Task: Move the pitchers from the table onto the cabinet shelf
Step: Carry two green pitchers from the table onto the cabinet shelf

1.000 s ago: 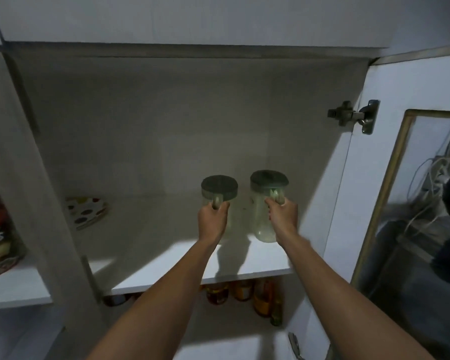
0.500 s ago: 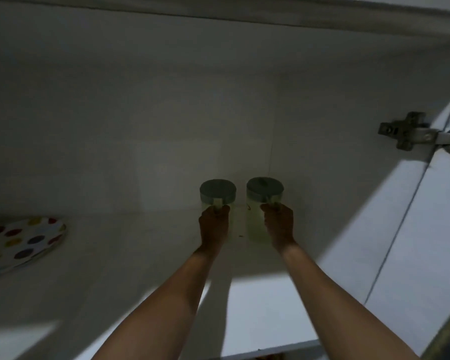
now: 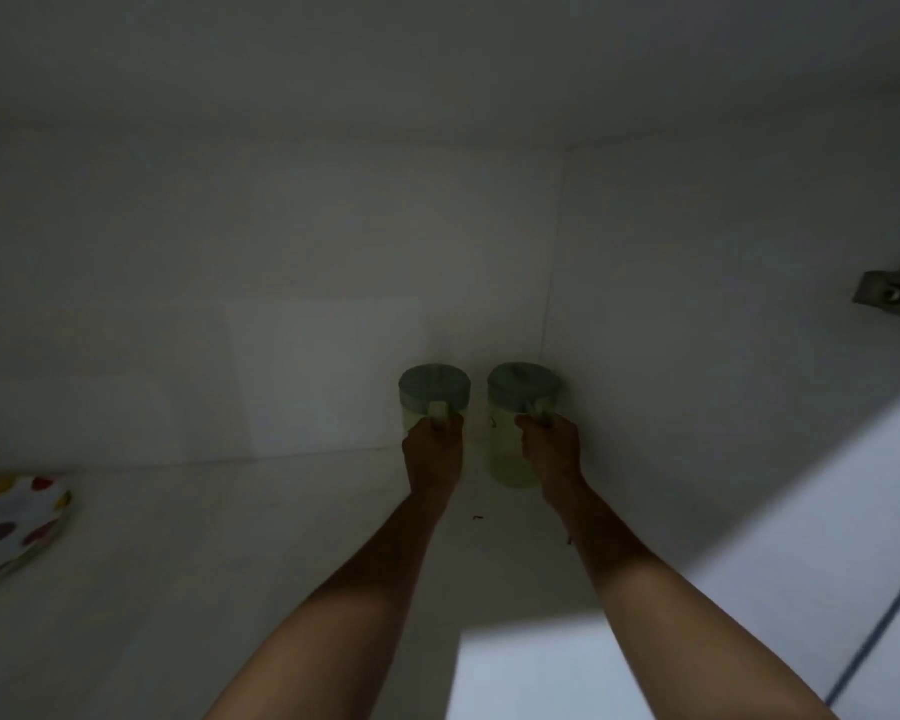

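Two pale translucent pitchers with grey-green lids stand side by side deep in the back right corner of the cabinet shelf (image 3: 281, 537). My left hand (image 3: 434, 449) grips the handle of the left pitcher (image 3: 434, 389) and hides most of its body. My right hand (image 3: 549, 449) grips the handle of the right pitcher (image 3: 510, 449), which stands close to the right side wall. Both pitchers are upright, and the right one's base appears to rest on the shelf. The inside of the cabinet is dim.
A white plate with coloured dots (image 3: 11, 527) lies on the shelf at the far left. A metal door hinge (image 3: 894, 304) sits on the right wall. The open cabinet door (image 3: 853, 537) is at the right.
Both hands have carried the pitchers further back into the cabinet, into the rear right corner. My view has moved closer, deeper into the shelf space.
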